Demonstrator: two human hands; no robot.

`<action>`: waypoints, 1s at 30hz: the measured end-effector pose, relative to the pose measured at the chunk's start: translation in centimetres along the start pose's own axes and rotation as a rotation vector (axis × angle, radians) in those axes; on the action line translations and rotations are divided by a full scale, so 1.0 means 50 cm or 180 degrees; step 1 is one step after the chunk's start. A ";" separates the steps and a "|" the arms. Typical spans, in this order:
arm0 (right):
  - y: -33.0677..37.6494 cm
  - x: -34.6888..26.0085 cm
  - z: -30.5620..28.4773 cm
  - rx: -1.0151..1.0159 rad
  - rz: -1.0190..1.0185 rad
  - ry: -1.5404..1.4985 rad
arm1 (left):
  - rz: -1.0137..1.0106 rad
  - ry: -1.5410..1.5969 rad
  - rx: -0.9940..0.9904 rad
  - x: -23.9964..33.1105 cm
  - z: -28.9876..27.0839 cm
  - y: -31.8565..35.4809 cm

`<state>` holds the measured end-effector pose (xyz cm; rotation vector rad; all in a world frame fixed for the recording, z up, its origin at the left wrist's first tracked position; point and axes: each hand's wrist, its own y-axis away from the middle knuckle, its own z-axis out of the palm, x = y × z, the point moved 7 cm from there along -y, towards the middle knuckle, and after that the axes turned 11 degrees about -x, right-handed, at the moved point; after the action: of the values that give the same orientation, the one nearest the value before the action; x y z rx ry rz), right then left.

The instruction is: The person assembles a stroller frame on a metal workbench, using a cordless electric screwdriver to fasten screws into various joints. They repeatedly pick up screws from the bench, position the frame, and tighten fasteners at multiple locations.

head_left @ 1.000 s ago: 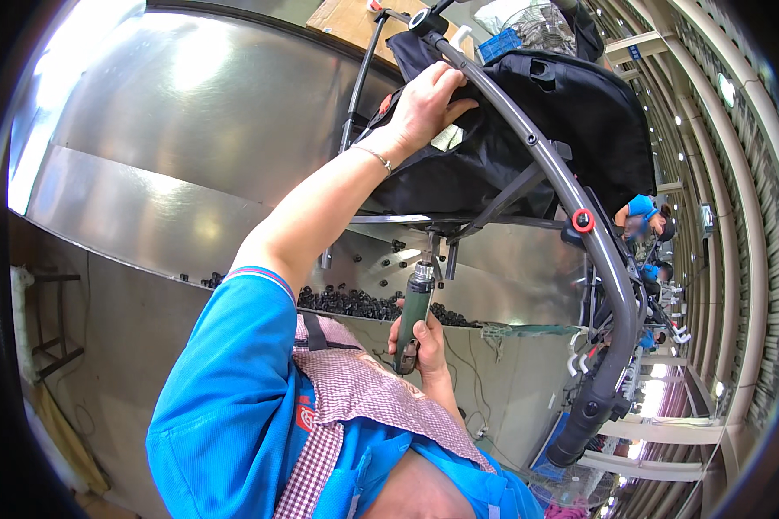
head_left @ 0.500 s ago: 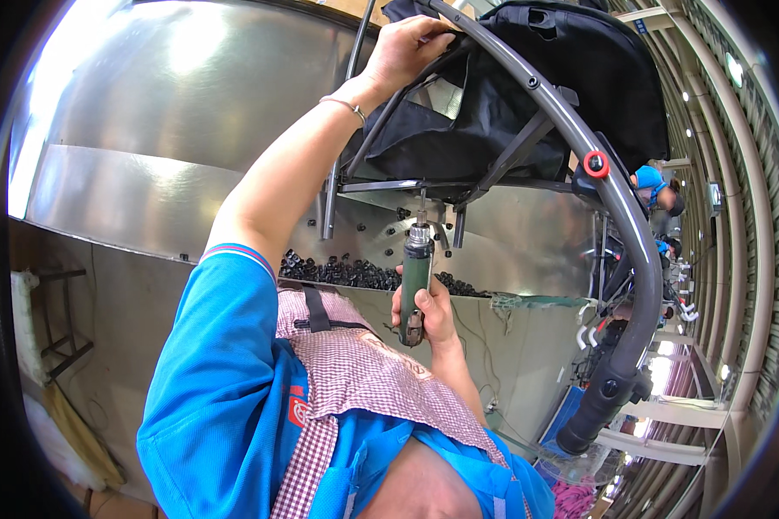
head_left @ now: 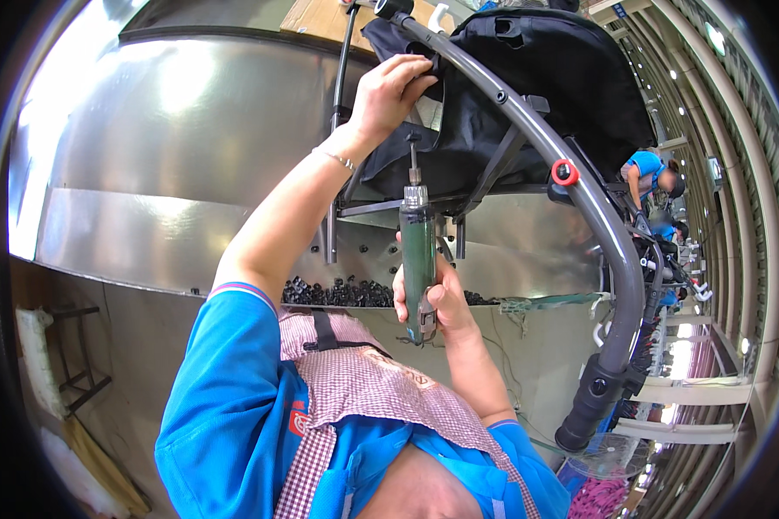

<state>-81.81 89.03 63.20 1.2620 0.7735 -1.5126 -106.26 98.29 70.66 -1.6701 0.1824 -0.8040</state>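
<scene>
Head view: the driver [head_left: 419, 259], gripped upright in the right hand [head_left: 448, 296] over the near edge of the tabletop [head_left: 121, 156], has shifted upward; its slim bit [head_left: 413, 157] now stands against the black fabric [head_left: 571, 82] instead of at the crossbar [head_left: 370, 208], which suggests the tool is not working on that bar at this instant; the left hand [head_left: 384, 97] has its fingers bent at the fabric's edge beside the frame [head_left: 535, 134], though whether they pinch it cannot be told; the driver is a smooth, dark green cylinder with a pale collar; the frame, a glossy grey tube bowed in a long arc, wears a red ring [head_left: 565, 173]; the fabric looks soft and matt; the tabletop is shiny sheet metal, strewn with small, chunky black parts [head_left: 346, 292].
</scene>
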 end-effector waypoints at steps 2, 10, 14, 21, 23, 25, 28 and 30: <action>-0.022 -0.029 0.009 0.0076 -0.0069 -0.0112 | -0.0287 0.0321 -0.0066 -0.013 0.004 0.011; -0.082 -0.103 0.018 0.0028 -0.0334 -0.0312 | -0.1939 0.2432 -0.0685 -0.110 0.089 0.017; -0.099 -0.113 0.012 0.0144 -0.0284 -0.0430 | -0.1806 0.1978 -0.1091 -0.108 0.106 0.012; -0.118 -0.118 0.001 0.0277 -0.0305 -0.0726 | -0.1470 0.1103 -0.0798 -0.081 0.077 0.013; -0.121 -0.119 -0.004 0.0290 -0.0303 -0.0799 | -0.1397 0.1060 -0.0755 -0.075 0.075 0.012; -0.123 -0.116 -0.012 0.0245 -0.0260 -0.0758 | -0.1401 0.1026 -0.0779 -0.071 0.075 0.011; -0.128 -0.120 -0.017 0.0263 -0.0187 -0.0659 | -0.1403 0.1068 -0.0748 -0.070 0.074 0.012; -0.131 -0.123 -0.021 0.0261 -0.0152 -0.0616 | -0.1482 0.1027 -0.0809 -0.069 0.069 0.010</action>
<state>-87.74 93.77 68.08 1.1429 0.6245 -1.6916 -106.62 102.74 68.65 -1.8401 0.1223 -1.4532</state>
